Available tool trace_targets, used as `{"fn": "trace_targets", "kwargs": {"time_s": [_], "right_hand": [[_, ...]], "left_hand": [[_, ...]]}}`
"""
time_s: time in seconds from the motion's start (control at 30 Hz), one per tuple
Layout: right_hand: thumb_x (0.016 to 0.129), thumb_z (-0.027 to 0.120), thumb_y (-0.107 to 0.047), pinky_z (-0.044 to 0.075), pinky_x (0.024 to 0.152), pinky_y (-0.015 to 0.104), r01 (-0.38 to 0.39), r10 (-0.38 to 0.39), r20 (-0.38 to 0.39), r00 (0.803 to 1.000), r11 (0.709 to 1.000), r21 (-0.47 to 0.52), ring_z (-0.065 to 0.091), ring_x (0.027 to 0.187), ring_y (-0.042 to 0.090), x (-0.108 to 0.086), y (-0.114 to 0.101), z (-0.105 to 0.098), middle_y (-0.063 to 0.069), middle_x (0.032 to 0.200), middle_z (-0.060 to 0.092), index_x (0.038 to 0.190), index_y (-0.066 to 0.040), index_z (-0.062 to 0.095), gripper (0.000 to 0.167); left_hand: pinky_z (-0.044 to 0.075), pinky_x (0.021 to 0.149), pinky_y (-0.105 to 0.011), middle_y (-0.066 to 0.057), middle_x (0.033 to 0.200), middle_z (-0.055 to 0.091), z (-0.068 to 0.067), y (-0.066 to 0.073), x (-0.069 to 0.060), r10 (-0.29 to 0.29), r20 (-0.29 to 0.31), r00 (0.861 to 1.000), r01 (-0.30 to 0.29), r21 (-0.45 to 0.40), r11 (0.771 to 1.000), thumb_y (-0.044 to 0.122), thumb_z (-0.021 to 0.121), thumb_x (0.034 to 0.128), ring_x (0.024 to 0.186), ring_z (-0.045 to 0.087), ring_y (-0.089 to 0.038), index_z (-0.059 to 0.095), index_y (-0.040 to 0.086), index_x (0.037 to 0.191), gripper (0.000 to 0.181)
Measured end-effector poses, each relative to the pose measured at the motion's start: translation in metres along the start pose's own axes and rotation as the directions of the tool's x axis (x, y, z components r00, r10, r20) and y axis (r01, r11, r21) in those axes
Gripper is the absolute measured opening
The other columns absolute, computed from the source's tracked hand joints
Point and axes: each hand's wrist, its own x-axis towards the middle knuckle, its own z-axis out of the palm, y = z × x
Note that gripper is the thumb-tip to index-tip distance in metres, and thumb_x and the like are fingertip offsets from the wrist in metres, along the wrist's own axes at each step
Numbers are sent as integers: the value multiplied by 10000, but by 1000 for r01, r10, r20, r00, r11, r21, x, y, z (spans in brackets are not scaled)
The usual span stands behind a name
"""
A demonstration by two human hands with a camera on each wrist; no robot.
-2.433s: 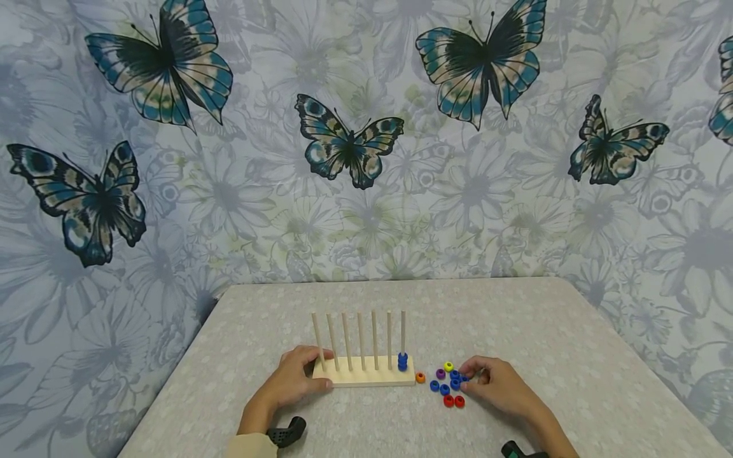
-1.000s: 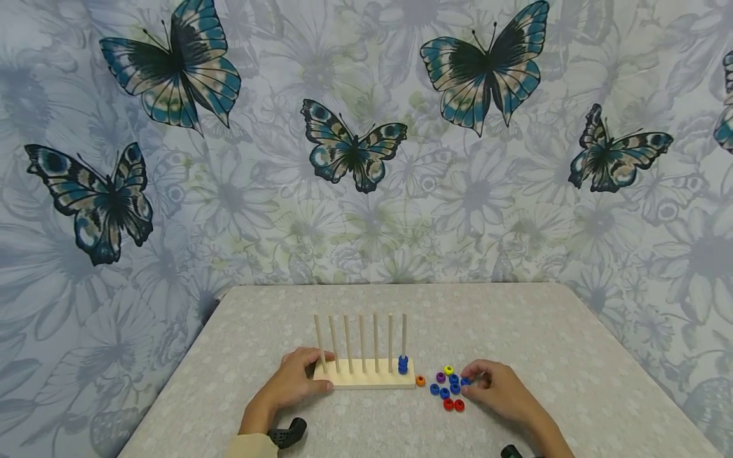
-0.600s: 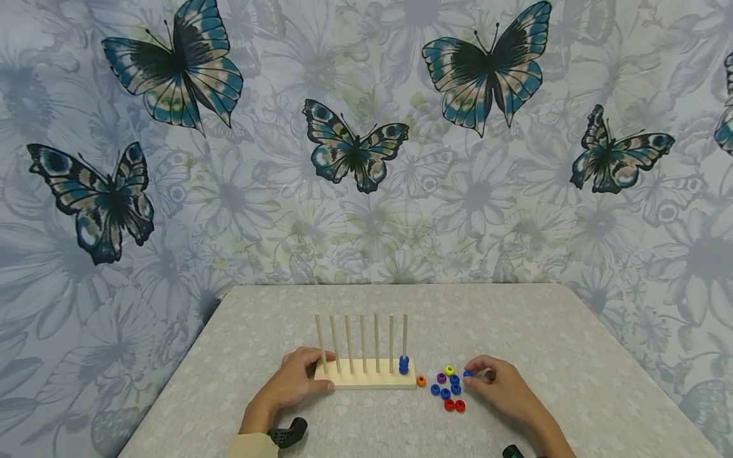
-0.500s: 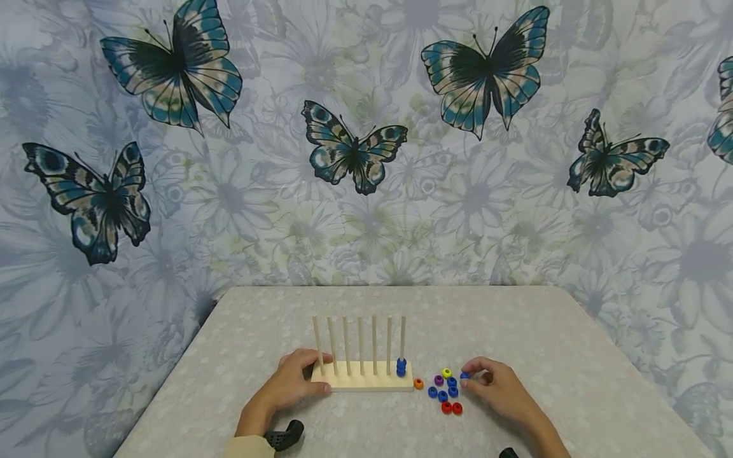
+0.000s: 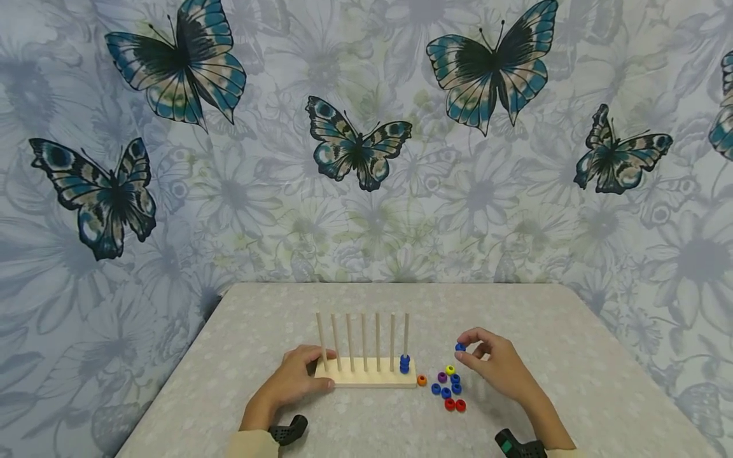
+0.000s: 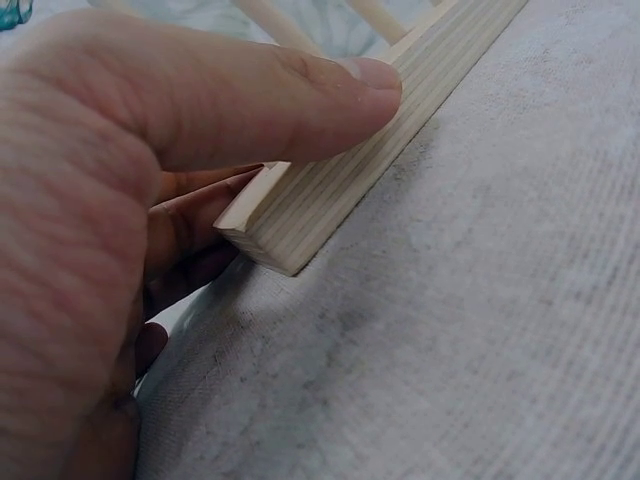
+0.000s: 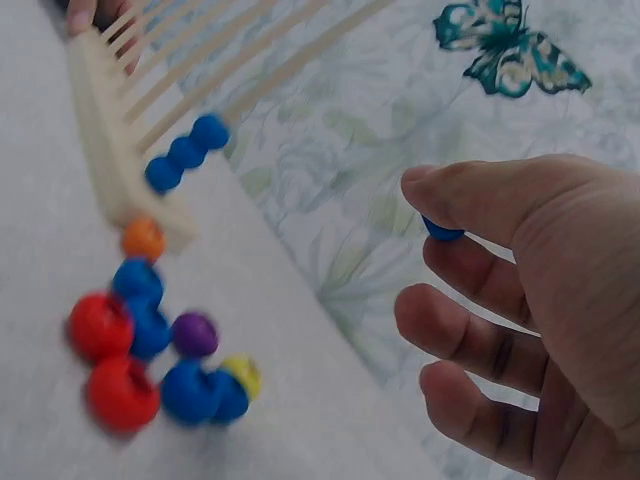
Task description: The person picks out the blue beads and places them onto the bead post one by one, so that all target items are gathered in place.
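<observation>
A pale wooden board with several upright pegs (image 5: 366, 374) stands on the table. Three blue beads (image 5: 404, 364) are stacked on its rightmost peg; the other pegs are bare. My left hand (image 5: 294, 376) grips the board's left end, thumb on the front side and fingers behind, as the left wrist view shows. My right hand (image 5: 497, 362) is raised over the table and pinches a blue bead (image 5: 460, 347) between thumb and index finger. In the right wrist view that bead (image 7: 443, 230) is mostly hidden by the thumb, and the other fingers are loosely bent.
Loose beads lie right of the board: an orange bead (image 5: 422, 380) by its end, a purple bead (image 5: 442, 377), a yellow bead (image 5: 450, 369), several blue beads (image 5: 446, 393) and two red beads (image 5: 460, 405). Behind the table (image 5: 515, 305) is a wall with butterflies.
My right hand has picked up a blue bead from the right side of the pile and lifted it up and away from the others. My left hand keeps its grip on the board.
</observation>
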Motion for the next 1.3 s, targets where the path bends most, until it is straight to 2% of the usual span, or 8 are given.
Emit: {"fn": "trace_targets", "kwargs": {"time_s": [0.13,0.33,0.7,0.83,0.93,1.07,1.2,1.3], "right_hand": [[884,766,-373,472,524,259,63,-63,-46,997,998,-15,606,703,107,6,-17,-3,-10,994,671,1062,-222,660,257],[885,773,-341,459,492,257,118,-119,-115,986,993,-18,604,678,102,10,-39,-4,-15,993,660,1057,-238,665,227],[910,749,-318,456,466,267,157,-138,-181,974,983,96,626,647,153,22,-77,7,18,1030,656,1088,-202,678,223],[914,749,-283,432,440,263,163,-132,-195,972,975,150,632,641,171,25,-87,12,39,1043,663,1095,-180,685,218],[918,744,-219,424,442,255,160,-123,-203,971,971,177,637,641,195,25,-98,15,65,1059,666,1107,-140,684,213],[925,726,-141,450,477,252,173,-130,-200,971,961,215,637,643,220,25,-114,18,119,1087,663,1130,-66,674,225],[926,729,-159,479,507,255,173,-124,-199,972,953,250,635,644,204,30,-115,25,109,1096,659,1127,-83,675,222],[919,743,-215,488,510,263,173,-118,-204,972,945,279,638,650,191,34,-109,31,76,1093,658,1112,-129,680,221]], "left_hand": [[251,1127,-635,171,1222,636,1,2,3,10,9,1000,-10,9,1000,445,881,690,1302,479,-230,696,451,1032,389],[246,1139,-634,120,1258,628,1,7,8,33,10,999,-34,29,999,465,884,690,1319,463,-259,681,451,1082,443],[297,1110,-626,129,1260,614,3,2,3,-16,11,1000,16,19,1000,483,886,675,1306,426,-252,687,458,1070,443],[270,1123,-620,146,1236,622,5,-2,0,-10,17,1000,9,18,1000,473,882,680,1281,460,-227,693,448,1051,418],[242,1141,-608,160,1229,631,6,-2,-2,-3,31,1000,2,18,1000,460,875,687,1275,485,-205,697,438,1037,393],[275,1125,-627,130,1260,615,4,-1,-3,-34,20,999,34,2,999,454,883,681,1297,435,-250,692,452,1065,428],[308,1102,-646,97,1282,599,2,1,-3,-64,-1,998,64,-1,998,461,895,669,1308,398,-288,681,468,1090,473],[305,1108,-643,96,1283,603,2,1,-2,-61,-1,998,61,9,998,465,895,668,1311,404,-287,682,469,1080,464]]}}
